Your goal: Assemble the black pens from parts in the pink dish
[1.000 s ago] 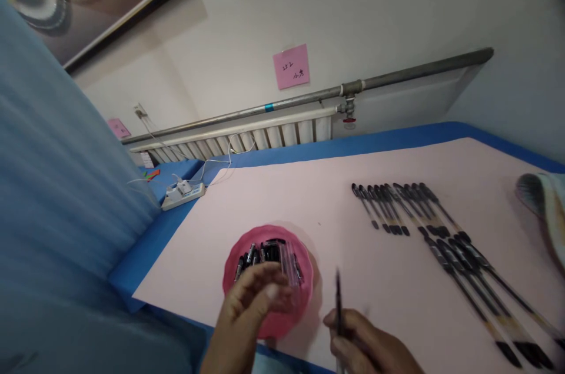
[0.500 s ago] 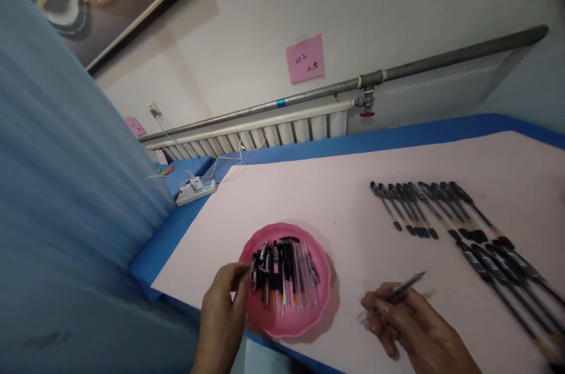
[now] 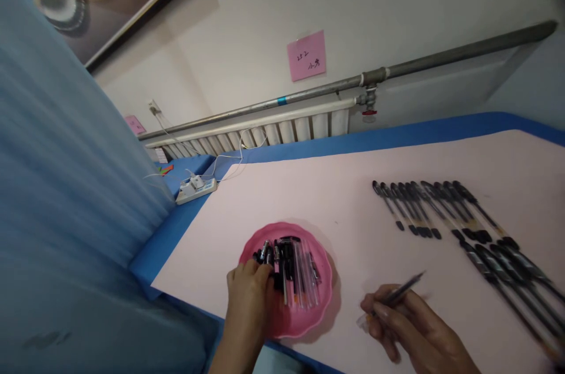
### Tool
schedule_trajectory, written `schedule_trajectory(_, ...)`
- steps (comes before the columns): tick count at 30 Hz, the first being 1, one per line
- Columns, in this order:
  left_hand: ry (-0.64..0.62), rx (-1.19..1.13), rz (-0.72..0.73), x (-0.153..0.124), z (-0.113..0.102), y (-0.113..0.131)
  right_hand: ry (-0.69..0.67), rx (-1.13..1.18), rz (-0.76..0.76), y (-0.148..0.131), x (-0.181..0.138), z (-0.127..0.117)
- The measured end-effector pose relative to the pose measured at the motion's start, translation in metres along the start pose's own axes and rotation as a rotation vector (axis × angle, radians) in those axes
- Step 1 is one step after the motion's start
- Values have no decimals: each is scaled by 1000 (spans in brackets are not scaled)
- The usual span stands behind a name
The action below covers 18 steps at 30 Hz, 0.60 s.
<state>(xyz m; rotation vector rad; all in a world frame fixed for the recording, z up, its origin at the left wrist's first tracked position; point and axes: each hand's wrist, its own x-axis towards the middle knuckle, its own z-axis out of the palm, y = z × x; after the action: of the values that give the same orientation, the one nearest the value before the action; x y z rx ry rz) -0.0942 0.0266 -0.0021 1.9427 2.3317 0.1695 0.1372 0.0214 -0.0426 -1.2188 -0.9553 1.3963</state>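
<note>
Right hand (image 3: 412, 327) pinches a pen (image 3: 394, 296) between thumb and fingers (image 3: 388, 316); its long axis runs diagonally, dark end up-right toward the row of pens (image 3: 459, 227), clear end down-left, just above the counter (image 3: 309, 191). Left hand (image 3: 249, 294) rests in the pink dish (image 3: 320, 312), fingers curled over the pen parts (image 3: 293, 271); whether they grip any cannot be told.

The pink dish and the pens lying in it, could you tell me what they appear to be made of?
The pink dish looks like glossy moulded plastic, with a scalloped rim and soft sheen. The pens seem to be plastic: clear barrels, black caps and grips.
</note>
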Motion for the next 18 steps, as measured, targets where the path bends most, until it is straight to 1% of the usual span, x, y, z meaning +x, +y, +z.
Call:
schedule_trajectory(2, -7, 43, -26, 4, 5, 8, -37, -5, 9, 1, 1, -2)
schedule_trajectory(5, -14, 74, -27, 7, 7, 16, -108, -8, 20, 3, 3, -6)
schedule_trajectory(11, -43, 100, -50, 5, 3, 20, -132, -32, 24, 2, 3, -6)
schedule_trajectory(18, -94, 85, -39, 2, -5, 25, -65, -7, -9, -2, -2, 0)
